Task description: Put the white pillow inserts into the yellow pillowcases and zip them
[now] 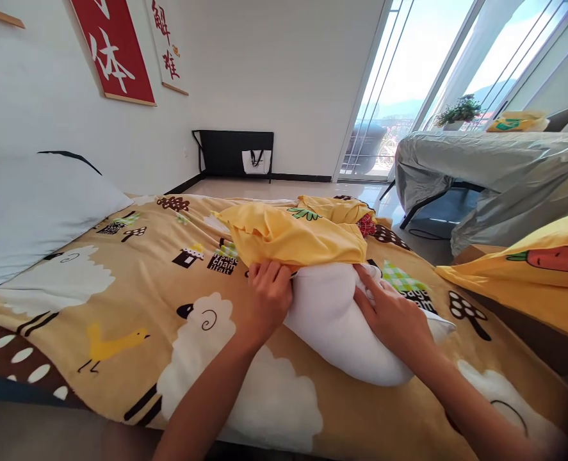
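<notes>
Both hands (269, 294) at pillowcase (293, 237) edge

A bed (134, 333) with a sheep-print blanket carries a white pillow (341, 326), yellow case (293, 237) and grey pillow (29, 211)

Both forearms are bare, with no sleeves in view. The left hand (269, 298) and right hand (394, 317) wear no gloves, rings, watch or bracelets.
</notes>
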The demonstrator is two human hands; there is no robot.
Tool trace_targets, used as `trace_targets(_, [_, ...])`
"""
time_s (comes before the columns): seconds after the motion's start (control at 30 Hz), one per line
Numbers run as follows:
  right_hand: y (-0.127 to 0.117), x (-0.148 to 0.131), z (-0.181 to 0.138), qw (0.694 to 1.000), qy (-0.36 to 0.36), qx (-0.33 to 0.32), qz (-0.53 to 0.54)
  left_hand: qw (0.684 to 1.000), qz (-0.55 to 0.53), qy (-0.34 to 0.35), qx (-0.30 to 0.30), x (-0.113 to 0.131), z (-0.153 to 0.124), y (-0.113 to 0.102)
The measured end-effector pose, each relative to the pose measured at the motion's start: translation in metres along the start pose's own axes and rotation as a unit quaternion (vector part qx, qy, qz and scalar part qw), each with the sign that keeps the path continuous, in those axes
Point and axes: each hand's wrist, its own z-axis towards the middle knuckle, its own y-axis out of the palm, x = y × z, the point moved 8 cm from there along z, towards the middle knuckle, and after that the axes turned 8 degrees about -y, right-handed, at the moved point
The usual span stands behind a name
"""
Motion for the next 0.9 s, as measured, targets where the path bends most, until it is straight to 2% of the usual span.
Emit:
trace_targets(0.1, [0.003,0.013,-0.001,1.0,0.015,0.012,0.0,0.997,-0.005,-0.013,0.076,0.017,0.008,0.006])
trace_targets(0.17, [0.006,0.021,-0.004,1.0,0.023,0.01,0.002,0.996,-0.02,-0.006,0.085,0.031,0.017,0.01])
trace_targets(0.23, [0.01,0.027,-0.006,0.999,0.032,-0.011,0.002,0.997,-0.034,0.004,0.062,0.049,0.027,0.015])
trace_targets(0.33, [0.012,0.03,-0.008,0.998,0.05,-0.047,0.006,0.998,-0.056,-0.014,-0.002,0.073,0.033,0.021])
trace_targets(0.43, [0.01,0.029,-0.007,0.996,0.063,-0.062,0.02,0.996,-0.055,-0.015,-0.071,0.097,0.025,0.025])
trace_targets(0.5, [0.009,0.029,-0.006,0.995,0.074,-0.065,0.024,0.994,-0.022,0.01,-0.109,0.109,0.017,0.029])
trace_targets(0.63, [0.006,0.023,-0.01,0.995,0.087,-0.051,0.016,0.987,0.046,0.084,-0.129,0.12,0.008,0.034])
trace_targets(0.77, [0.003,0.008,-0.015,0.995,0.083,-0.048,-0.015,0.981,0.06,0.157,-0.097,0.12,0.004,0.031])
trace_targets(0.9, [-0.004,-0.016,-0.015,0.998,0.045,-0.035,-0.041,0.975,0.067,0.196,-0.079,0.11,0.005,0.018])
